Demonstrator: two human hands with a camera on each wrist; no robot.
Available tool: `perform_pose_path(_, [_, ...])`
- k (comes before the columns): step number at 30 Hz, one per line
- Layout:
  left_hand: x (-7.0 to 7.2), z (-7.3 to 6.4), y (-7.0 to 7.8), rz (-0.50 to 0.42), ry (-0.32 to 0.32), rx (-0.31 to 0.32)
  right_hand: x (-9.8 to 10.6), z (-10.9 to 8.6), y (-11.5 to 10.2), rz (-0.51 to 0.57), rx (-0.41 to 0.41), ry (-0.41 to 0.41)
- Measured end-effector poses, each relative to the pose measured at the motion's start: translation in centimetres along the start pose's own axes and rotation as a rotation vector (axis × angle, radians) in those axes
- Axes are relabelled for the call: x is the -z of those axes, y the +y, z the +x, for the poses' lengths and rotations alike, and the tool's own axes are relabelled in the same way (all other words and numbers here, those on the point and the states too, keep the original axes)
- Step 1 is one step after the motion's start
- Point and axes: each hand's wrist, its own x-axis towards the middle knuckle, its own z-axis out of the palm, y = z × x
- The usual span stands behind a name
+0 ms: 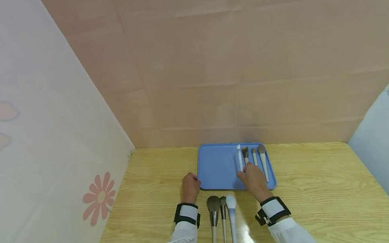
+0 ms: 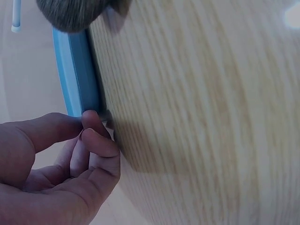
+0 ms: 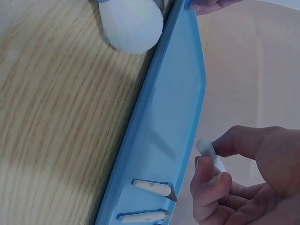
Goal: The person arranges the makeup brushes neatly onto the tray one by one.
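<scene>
My left hand (image 1: 190, 187) pinches the near left corner of a blue tray (image 1: 218, 167), thumb and fingertips meeting at its rim in the left wrist view. Over the tray, my right hand (image 1: 254, 181) pinches a slim white makeup brush (image 1: 240, 157) by its handle, whose rounded end (image 3: 206, 147) pokes out between thumb and fingers. To the right of it lie three brushes in the tray: a flat dark-tipped one (image 1: 245, 151), a small one (image 1: 254, 155) and a larger one with a fluffy grey-brown head (image 1: 263, 161).
In front of the tray, between my forearms, three brushes lie side by side on the wooden table (image 1: 323, 190): a big dark one (image 1: 213, 212), a thin dark one (image 1: 224, 219) and a white-headed one (image 1: 232, 214). A brown-covered wall (image 1: 210, 75) rises behind the table.
</scene>
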Motion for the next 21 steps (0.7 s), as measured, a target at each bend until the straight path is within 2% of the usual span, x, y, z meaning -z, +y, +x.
perform_pose_path(6, [-0.2, 0.1, -0.1, -0.001, -0.011, 0.01, -0.3, 0.5, 0.1, -0.012, -0.003, 0.001])
perform_pose_path(13, [-0.1, -0.1, 0.0, -0.001, 0.015, -0.014, -0.6, 0.9, 0.6, 0.009, -0.011, -0.017])
perform_pose_path(21, [-0.1, -0.2, 0.1, -0.004, 0.006, 0.0, -0.7, 1.4, 1.1, -0.007, -0.03, -0.046])
